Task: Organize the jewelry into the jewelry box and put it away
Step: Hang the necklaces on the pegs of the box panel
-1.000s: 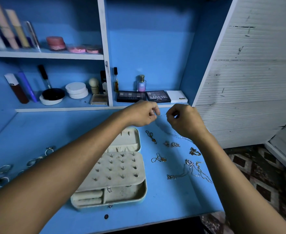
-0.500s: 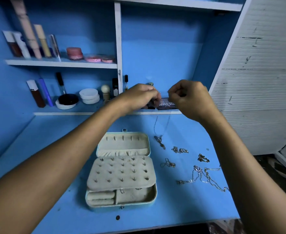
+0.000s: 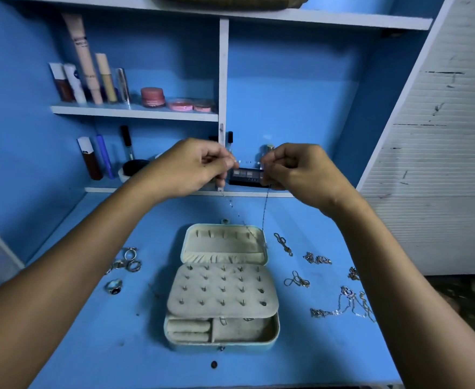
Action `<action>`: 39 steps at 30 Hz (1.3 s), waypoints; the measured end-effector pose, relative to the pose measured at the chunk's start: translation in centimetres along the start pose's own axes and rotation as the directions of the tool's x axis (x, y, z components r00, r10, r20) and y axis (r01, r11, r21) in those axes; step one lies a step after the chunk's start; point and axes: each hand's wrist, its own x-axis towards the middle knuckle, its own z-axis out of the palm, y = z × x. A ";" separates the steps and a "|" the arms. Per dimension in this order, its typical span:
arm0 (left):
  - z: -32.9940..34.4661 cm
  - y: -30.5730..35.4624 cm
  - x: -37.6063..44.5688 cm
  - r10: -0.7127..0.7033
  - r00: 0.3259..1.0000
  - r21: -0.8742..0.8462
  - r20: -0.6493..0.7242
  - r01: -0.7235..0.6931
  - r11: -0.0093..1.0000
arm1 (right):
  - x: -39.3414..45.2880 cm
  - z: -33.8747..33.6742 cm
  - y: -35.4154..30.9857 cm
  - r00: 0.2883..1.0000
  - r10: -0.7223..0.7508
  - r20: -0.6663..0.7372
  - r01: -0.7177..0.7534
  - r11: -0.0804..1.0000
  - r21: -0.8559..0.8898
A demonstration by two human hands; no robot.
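Silver thin chain necklace [image 3: 265, 209] has been lifted higher, pinched between left hand [image 3: 191, 167] and right hand [image 3: 295, 168], now dangling below them over the open cream jewelry box [image 3: 222, 287], ready for hanging inside.

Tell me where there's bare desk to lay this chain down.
Bare desk in front of the jewelry box, and between the box and the rings. Right of the box is crowded with loose chains.
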 end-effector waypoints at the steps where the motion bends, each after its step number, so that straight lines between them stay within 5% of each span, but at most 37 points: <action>1: 0.1 -0.5 -0.7 0.002 1.000 0.016 0.005 -0.002 1.000 | -0.1 0.4 0.2 0.999 0.014 0.040 -0.014 1.000 0.009; 7: 0.7 -2.8 -3.7 -0.014 0.999 0.068 -0.032 0.016 0.998 | -0.5 2.9 0.8 0.974 0.087 0.211 -0.074 0.995 -0.066; 12: 1.1 -4.3 -4.6 -0.048 0.996 0.062 -0.076 0.053 0.997 | -0.5 4.9 1.6 0.948 0.041 0.315 0.021 0.981 -0.192; 22: 2.6 -7.0 -5.7 -0.063 0.981 0.176 -0.182 0.096 0.980 | 1.0 8.2 3.9 0.978 0.086 0.189 0.004 0.904 -0.429; 28: 3.3 -8.6 -5.5 0.067 0.991 0.494 -0.117 -0.001 0.870 | 2.0 10.0 5.0 0.979 0.144 0.148 -0.032 0.815 -0.579; 39: 3.8 -8.4 -4.3 -0.170 0.984 0.806 0.056 0.056 0.589 | 2.8 12.3 5.2 0.973 0.210 0.092 -0.090 0.719 -0.689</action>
